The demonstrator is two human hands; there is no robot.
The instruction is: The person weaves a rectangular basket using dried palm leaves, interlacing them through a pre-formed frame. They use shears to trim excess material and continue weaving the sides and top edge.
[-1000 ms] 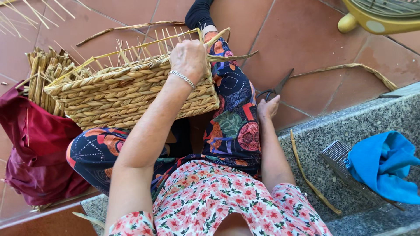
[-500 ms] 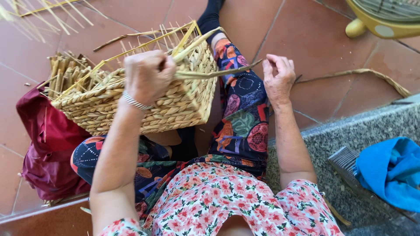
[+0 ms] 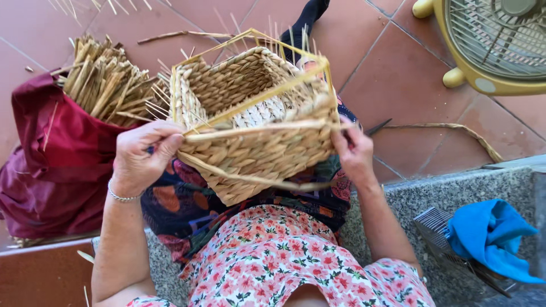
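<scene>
We hold a rectangular woven basket (image 3: 256, 136) over our lap, tilted so its open mouth faces up and away from us. Our left hand (image 3: 139, 156) grips the basket's left corner, thumb and fingers pinching a flat pale straw strip (image 3: 256, 129) that runs along the near rim. Our right hand (image 3: 354, 153) presses against the basket's right side, fingers curled together on the same strip's far end; a dark pointed tool (image 3: 378, 126) pokes out past them. Loose straw ends bristle from the rim. To our left a maroon cloth bag (image 3: 51, 165) holds a bundle of dried reeds (image 3: 102, 82). On the granite ledge (image 3: 398, 199), at its right end, lies a blue cloth (image 3: 492, 239). A yellow fan (image 3: 489, 42) stands on the tiled floor (image 3: 387, 74).
</scene>
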